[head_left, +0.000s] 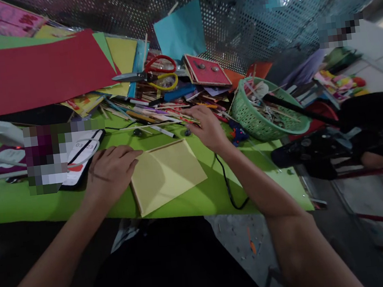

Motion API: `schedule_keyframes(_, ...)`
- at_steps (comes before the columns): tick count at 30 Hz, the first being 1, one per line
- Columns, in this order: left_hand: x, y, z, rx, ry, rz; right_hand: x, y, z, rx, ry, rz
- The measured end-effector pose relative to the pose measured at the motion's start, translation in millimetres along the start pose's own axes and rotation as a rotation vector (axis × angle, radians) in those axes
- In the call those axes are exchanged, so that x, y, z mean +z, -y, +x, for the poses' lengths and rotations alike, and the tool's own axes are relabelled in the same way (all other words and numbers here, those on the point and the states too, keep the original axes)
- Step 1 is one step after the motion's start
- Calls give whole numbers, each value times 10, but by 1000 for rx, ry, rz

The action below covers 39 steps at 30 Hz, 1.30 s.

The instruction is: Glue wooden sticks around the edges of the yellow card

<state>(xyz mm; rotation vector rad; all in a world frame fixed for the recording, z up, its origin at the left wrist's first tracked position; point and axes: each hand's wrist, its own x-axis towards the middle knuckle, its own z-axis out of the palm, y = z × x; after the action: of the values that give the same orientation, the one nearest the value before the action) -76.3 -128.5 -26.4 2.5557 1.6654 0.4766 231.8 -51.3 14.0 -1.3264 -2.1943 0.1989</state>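
A yellow card (pixel 169 176) lies before me on the green-covered table, with thin wooden sticks along its top and left edges. My left hand (pixel 113 168) rests at the card's upper left corner, its fingers stretched over the edge. Over the pile of pens and thin sticks (pixel 155 115) behind the card, my right hand (pixel 206 125) reaches with thumb and fingers apart. Its fingertips are close to the sticks; whether they touch one cannot be made out. A small dark round thing (pixel 187 132) lies just below the right fingers.
Scissors (pixel 149 76) with red and yellow handles lie on the pile. A green basket (pixel 267 112) stands right, beside a blue glue gun (pixel 237 131) and a black cord (pixel 227 187). Red paper (pixel 45 72) and a phone (pixel 82 158) are left. Another person (pixel 376 127) is at right.
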Motion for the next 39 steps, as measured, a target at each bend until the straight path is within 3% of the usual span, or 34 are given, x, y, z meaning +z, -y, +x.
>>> schedule_keyframes(4, -36, 20, -4, -1, 62, 2, -343, -92, -385, 55, -102, -26)
schedule_keyframes(9, -18, 35, 50, 32, 82, -65, -675, -327, -1089, 381, -212, -41)
schedule_keyframes(13, 65, 29, 123, 41, 28, -122, -736, -460, -1480, 598, -220, -87)
schedule_keyframes(18, 121, 16, 161, 59, 10, -80, -669, -532, -1526, 863, -161, -135)
schedule_keyframes(21, 74, -4, 39, 75, -56, -63, -618, -590, -1417, 875, -182, -166)
schedule_keyframes(24, 15, -25, -165, 81, -95, -89, -571, -691, -1299, 792, -204, -178)
schedule_keyframes(28, -10, -43, -366, 78, -7, -94, -507, -842, -1196, 743, -163, -112)
schedule_keyframes(31, -1, -57, -381, 55, 23, -78, -469, -887, -1199, 764, -176, -88)
schedule_keyframes(35, 36, -57, -315, 60, 14, -86, -463, -793, -1300, 757, -299, 7)
schedule_keyframes(39, 70, -30, -274, 75, -43, -76, -491, -541, -1437, 747, -402, 145)
